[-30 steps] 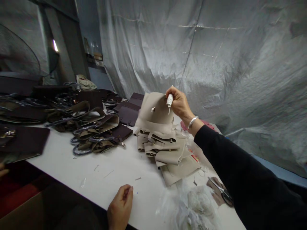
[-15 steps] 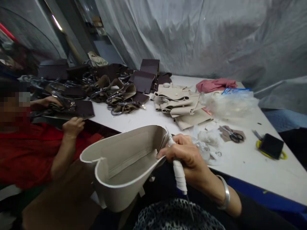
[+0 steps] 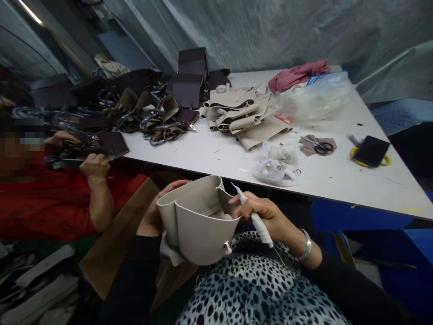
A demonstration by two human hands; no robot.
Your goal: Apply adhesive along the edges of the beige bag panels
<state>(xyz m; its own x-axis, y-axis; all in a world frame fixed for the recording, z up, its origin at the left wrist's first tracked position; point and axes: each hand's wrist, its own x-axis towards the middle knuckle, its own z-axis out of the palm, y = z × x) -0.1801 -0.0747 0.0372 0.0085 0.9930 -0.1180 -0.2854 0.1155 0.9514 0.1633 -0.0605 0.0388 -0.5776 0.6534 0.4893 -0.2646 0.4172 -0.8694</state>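
A beige handbag body, open at the top, is held over my lap, with a small metal stud low on its right side. My left hand grips its far left side, the fingers partly hidden behind the wall. In my right hand is a white tape-wrapped awl, its pale tip pointing up and left and a thin metal spike sticking out below. Fingers of that hand also touch the bag's right rim.
Beige bag parts and dark brown bags are heaped on the white table. Beyond the near edge lie a plastic bag, scissors and a black phone. A co-worker in red handles a brown bag at left.
The view has tilted down. My left hand has come into sight on the bag. The bag has turned and sits more upright, closer to my lap; the awl stays in my right hand.
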